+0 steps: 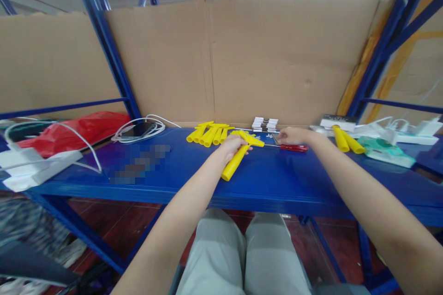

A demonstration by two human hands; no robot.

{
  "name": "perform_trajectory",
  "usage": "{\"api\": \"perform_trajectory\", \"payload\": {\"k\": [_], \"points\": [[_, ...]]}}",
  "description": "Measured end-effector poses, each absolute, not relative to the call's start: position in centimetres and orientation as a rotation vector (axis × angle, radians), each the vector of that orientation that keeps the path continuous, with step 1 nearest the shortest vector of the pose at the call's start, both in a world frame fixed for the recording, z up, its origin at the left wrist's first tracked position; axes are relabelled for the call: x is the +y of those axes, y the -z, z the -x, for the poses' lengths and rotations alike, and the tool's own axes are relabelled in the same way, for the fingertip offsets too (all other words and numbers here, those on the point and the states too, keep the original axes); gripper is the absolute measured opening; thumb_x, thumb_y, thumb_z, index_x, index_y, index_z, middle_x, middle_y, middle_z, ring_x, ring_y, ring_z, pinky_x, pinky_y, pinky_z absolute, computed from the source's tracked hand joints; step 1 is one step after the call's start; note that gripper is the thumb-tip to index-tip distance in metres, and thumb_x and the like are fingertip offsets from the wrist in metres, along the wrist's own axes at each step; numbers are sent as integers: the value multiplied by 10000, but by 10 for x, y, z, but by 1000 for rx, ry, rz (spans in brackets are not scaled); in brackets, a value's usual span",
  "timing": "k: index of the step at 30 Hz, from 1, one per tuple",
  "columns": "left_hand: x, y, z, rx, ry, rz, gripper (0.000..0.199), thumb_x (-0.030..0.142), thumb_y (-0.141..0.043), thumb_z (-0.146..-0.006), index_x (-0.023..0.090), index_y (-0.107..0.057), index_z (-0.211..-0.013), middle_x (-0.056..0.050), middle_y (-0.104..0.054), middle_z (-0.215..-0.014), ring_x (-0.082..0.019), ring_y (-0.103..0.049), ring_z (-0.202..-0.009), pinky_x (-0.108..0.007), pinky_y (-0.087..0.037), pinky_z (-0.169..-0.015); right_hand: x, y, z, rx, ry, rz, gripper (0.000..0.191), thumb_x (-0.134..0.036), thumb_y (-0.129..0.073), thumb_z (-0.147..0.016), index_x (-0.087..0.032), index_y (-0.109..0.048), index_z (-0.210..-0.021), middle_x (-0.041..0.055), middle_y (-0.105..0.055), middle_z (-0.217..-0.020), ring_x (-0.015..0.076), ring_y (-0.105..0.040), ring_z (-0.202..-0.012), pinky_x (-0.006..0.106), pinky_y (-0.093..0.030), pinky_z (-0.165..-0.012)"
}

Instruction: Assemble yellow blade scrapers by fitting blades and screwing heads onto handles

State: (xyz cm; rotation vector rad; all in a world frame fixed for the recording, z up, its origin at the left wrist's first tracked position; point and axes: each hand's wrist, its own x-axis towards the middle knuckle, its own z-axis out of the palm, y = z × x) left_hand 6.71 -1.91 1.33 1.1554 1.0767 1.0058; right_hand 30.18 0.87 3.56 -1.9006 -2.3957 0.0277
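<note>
My left hand (231,145) is closed around a yellow T-shaped plastic handle (234,166), whose round grip slants down toward me and whose crosspiece lies at the top. My right hand (290,136) rests low over the table with its fingers pinched together; what they hold, if anything, is too small to make out. Just below it lies a screwdriver with a red handle (294,148), its shaft pointing left toward the yellow crosspiece. Small pale pieces (270,136) are scattered between the two hands. Beyond my left hand, several similar yellow handles (207,136) lie side by side.
White stacked pieces (265,124) stand against the cardboard back panel (256,64). At right on the blue table (194,170) are two yellow handles (342,139), a green plastic bag (384,150) and a power strip. A red bag (79,133) and white cables (152,129) lie left.
</note>
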Motion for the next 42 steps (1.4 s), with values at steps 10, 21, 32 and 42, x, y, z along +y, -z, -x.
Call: {"api": "perform_trajectory", "payload": {"k": [10,21,32,42], "points": [[-16,-11,-65,1061,-1008,-1155,305,-49,-475,-782,143,-497,-1018,-50,-646,-802,-139,-653,-580,-215,-496,-494,-3,-8,-326,-2306,35,1815,240,-297,-551,-819,-175,-720,-937,80,-734,-956,209,-671,-848,267,-492,-736],[-16,-11,-66,1061,-1012,-1151,266,-54,-469,-785,140,-502,-964,-62,-653,-793,-150,-662,-599,-222,-494,-505,2,0,-323,-2314,142,1872,264,-356,-563,-829,-198,-719,-971,94,-713,-1048,228,-636,-970,299,-469,-817],[-12,-8,-65,1035,-1001,-1164,294,-46,-477,-784,139,-516,-1009,-67,-664,-819,-151,-669,-619,-225,-516,-525,3,6,-314,-2307,318,1949,216,-361,-556,-830,-225,-719,-869,82,-712,-1023,246,-605,-996,331,-450,-782],[-17,-11,-65,1048,-1006,-1153,319,-41,-476,-781,133,-504,-1047,-86,-667,-872,-140,-659,-591,-214,-503,-499,-2,-2,-317,-2215,269,1904,196,-316,-551,-830,-189,-698,-861,107,-691,-1022,253,-591,-998,362,-452,-826]]}}
